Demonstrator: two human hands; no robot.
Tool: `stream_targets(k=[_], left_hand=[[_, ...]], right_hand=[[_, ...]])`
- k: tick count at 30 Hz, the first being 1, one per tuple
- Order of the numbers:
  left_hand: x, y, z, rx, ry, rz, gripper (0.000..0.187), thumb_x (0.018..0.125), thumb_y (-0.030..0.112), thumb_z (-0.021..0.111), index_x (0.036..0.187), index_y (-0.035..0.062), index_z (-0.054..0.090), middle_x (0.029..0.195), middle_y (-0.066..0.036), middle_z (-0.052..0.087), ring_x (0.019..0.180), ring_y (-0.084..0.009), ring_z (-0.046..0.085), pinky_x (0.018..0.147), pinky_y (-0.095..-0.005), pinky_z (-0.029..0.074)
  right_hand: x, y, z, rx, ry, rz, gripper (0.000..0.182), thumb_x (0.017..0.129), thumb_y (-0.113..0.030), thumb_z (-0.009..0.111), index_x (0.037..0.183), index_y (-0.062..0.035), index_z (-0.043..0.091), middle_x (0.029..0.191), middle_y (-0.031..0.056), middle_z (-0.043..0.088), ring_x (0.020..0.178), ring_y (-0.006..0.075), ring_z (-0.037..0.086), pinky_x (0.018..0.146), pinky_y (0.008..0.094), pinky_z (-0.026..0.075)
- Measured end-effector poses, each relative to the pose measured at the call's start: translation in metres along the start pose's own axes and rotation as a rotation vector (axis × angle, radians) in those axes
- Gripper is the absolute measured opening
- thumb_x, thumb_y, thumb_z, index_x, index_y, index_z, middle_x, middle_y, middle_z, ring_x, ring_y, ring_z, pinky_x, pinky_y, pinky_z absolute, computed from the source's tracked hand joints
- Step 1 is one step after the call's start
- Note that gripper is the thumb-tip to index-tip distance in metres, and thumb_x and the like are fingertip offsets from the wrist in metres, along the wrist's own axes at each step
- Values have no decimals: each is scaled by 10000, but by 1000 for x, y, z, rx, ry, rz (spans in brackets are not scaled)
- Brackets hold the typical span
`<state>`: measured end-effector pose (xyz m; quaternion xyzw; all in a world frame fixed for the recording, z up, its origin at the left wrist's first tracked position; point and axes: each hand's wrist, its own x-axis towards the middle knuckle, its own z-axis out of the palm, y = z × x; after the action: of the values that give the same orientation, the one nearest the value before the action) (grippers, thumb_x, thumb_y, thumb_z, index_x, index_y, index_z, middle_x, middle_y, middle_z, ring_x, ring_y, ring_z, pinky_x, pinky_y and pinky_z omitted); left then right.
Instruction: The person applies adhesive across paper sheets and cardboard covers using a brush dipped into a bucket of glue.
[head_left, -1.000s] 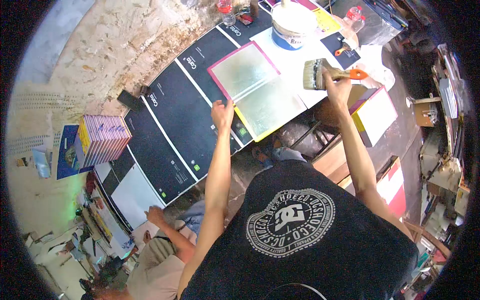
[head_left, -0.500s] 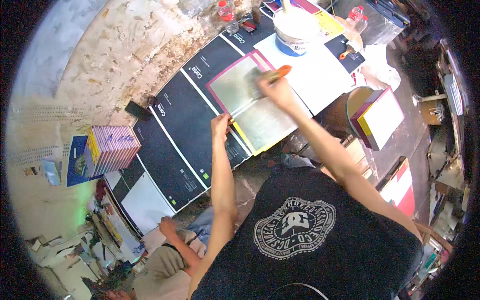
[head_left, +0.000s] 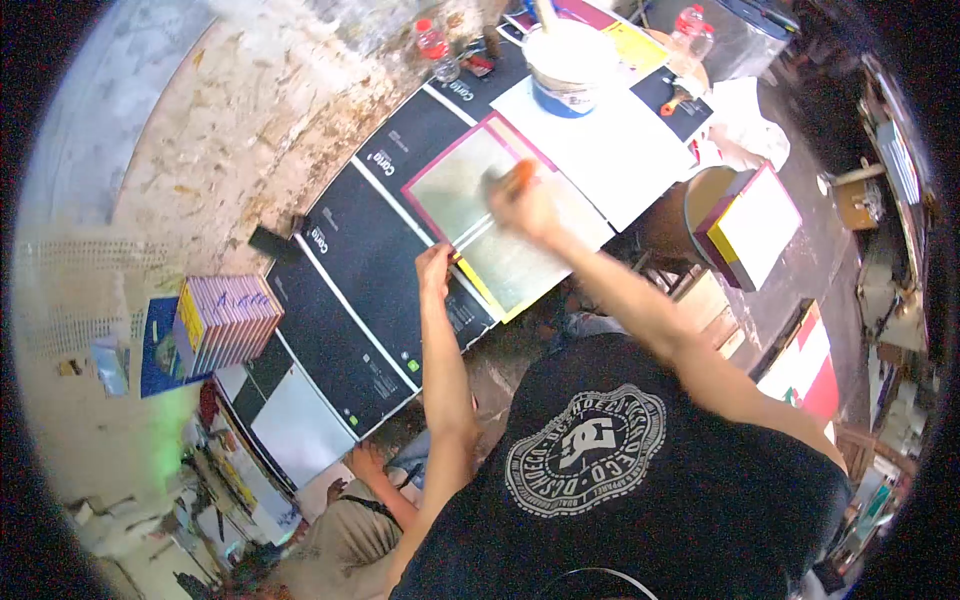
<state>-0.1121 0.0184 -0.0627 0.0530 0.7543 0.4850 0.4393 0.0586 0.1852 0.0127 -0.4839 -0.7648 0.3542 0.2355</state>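
My right hand (head_left: 527, 212) is closed round a brush with an orange handle (head_left: 523, 174), over the middle of an opened-out book cover (head_left: 535, 260). The bristles are blurred and mostly hidden by the hand. The cover lies flat, with two grey board panels, a pale strip between them, and maroon and yellow edges. My left hand (head_left: 435, 268) pinches its near left edge by the strip. Black printed sheets (head_left: 355, 270) lie under and beside the cover. A white bucket with a blue base (head_left: 568, 75) stands behind it on a white sheet (head_left: 640, 155).
A stack of books (head_left: 228, 318) stands at the left end. Bottles with red caps (head_left: 437, 52) are at the back. Another orange-handled brush (head_left: 677, 101) lies right of the bucket. White-topped books (head_left: 757, 228) rest on a round drum at right. Another person (head_left: 350, 530) sits at lower left.
My right hand and the brush have moved left and nearer to me across the cover, toward its middle strip. My left hand keeps its place at the edge. The view has shifted slightly.
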Motion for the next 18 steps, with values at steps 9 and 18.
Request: stream_targets(k=[9,18], left_hand=[[-4,-3,-2,-51,75,-18,82,788,152,666,787,72,649,723,-7,639,585,-71,573,411,-224,301],[-11,-4,-6,-63,45,16,88,801,155,674,799,67,670,713,-4,632,537,-77,558,394,-219,277]], right_hand=[[-40,87,-78,-122,-62,210,464,856,-463,649,865,0,676,743,210,689,733,365,700,710,467,554],[-94,59,-107,-174,182,138,441,848,-429,674,748,0,659,695,225,664,692,400,685,677,471,543]])
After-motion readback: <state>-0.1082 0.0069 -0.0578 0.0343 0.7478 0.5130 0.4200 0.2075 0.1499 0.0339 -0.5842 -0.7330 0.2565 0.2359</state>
